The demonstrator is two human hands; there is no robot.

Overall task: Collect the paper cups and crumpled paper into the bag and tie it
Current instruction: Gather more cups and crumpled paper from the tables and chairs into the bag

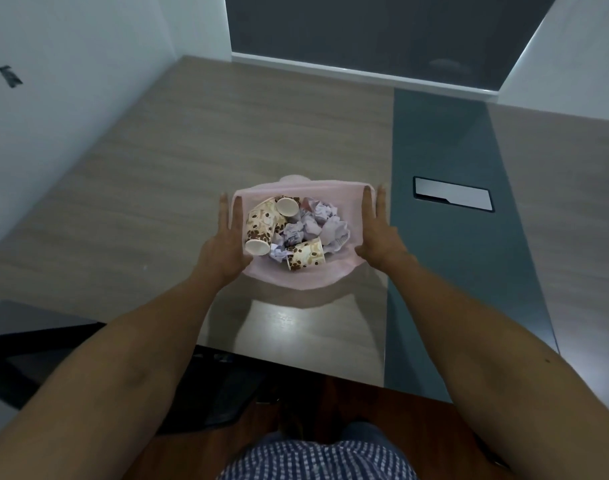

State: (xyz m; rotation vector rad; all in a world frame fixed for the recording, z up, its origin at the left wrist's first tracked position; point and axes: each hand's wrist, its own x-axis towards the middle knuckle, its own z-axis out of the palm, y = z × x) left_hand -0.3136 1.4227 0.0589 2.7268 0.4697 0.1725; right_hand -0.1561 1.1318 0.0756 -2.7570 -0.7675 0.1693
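Observation:
A pale pink plastic bag (297, 277) stands open on the wooden table. Inside lie paper cups with a coffee-bean print (261, 226) and several balls of crumpled white paper (313, 223). One cup (304, 259) lies near the bag's front edge. My left hand (226, 237) holds the bag's left rim, fingers stretched along it. My right hand (375, 233) holds the right rim the same way. Both hands stretch the mouth wide.
The table (226, 133) has a dark grey strip (445, 202) to the right of the bag, with a rectangular cable hatch (453, 199) in it. White walls stand left and far right. A dark chair (88, 358) sits at the lower left, by the table's near edge.

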